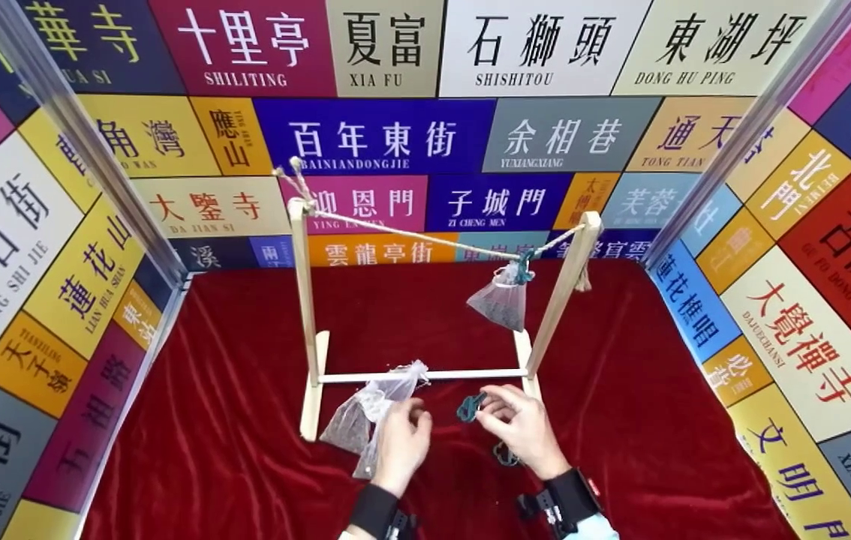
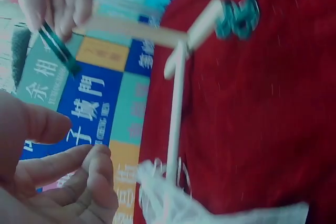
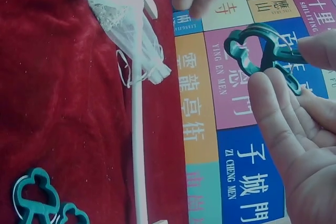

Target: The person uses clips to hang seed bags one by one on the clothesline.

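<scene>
My right hand point(image 1: 523, 429) pinches a green plastic spring clip point(image 3: 269, 51) by its handles, thumb on one side and fingers on the other. To its left, my left hand point(image 1: 401, 444) is held over the white mesh drawstring bags point(image 1: 347, 426), its fingers loosely bent with nothing between them in the left wrist view. Another white mesh bag point(image 1: 500, 300) hangs from the rope point(image 1: 425, 238), fastened by a green clip point(image 1: 524, 266). More green clips point(image 3: 37, 195) lie on the red cloth below my right hand, partly hidden by it in the head view.
A wooden frame stands ahead, with a left post point(image 1: 305, 292), a right post point(image 1: 564, 292) and a low crossbar point(image 1: 470, 374). The rope sags between the post tops. Red velvet cloth point(image 1: 230, 390) covers the table, and panels with printed signs point(image 1: 373, 135) enclose three sides.
</scene>
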### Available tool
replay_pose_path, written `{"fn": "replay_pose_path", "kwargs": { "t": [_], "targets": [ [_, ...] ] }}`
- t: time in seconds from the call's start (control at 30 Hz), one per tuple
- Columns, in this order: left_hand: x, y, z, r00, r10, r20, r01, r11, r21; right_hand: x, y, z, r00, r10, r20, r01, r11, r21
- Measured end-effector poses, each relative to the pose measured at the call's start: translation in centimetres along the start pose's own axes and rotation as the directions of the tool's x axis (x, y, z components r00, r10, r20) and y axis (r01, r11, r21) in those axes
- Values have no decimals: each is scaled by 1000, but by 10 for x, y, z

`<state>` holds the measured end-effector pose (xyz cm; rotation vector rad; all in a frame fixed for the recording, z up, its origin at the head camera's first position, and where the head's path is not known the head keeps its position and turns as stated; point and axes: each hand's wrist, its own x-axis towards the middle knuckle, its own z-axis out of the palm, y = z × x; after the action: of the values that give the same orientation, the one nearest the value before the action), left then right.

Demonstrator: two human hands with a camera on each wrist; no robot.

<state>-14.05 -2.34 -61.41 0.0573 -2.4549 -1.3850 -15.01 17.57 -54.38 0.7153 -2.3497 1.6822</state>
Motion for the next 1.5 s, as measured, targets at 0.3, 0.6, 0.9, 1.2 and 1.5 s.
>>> {"fn": "replay_pose_path", "kwargs": {
  "t": [0.3,0.6,0.9,1.2,1.5],
  "targets": [
    [3,-31,3,977,-130,-169,162,968,193,-4,6,4,997,-57,-47,52,995,-91],
    [5,-54,8,937,-310,-161,337,925,179,-8,12,4,998,-40,-48,38,998,-54],
    [7,-62,5,953,-275,-129,295,937,184,-6,8,2,997,-46,-58,43,997,-59],
    [4,-51,-6,977,-184,-111,203,960,193,5,-3,-2,977,-192,-98,171,968,-185],
    [-3,-27,-25,996,-79,-51,84,990,109,21,-20,-14,957,-275,-92,254,948,-191]
  ]
}}
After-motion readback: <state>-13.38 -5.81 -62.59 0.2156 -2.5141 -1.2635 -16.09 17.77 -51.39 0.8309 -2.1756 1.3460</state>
